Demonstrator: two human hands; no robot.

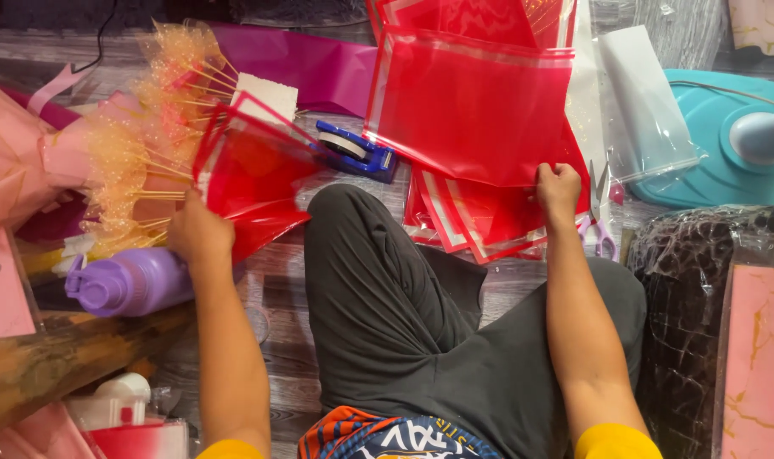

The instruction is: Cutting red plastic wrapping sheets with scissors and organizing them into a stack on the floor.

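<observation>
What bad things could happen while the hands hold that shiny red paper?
The left hand grips a folded sheet of red cellophane beside thin wooden skewers, which might poke or tear it. The right hand pinches a flat red cellophane sheet over a loose stack; others could slide. Purple-handled scissors lie nearby and could nick fingers.

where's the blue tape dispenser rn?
Head view, upper centre: the blue tape dispenser lies on the floor just beyond the person's knee, between the folded red sheet in the left hand and the stack of red sheets.
</observation>
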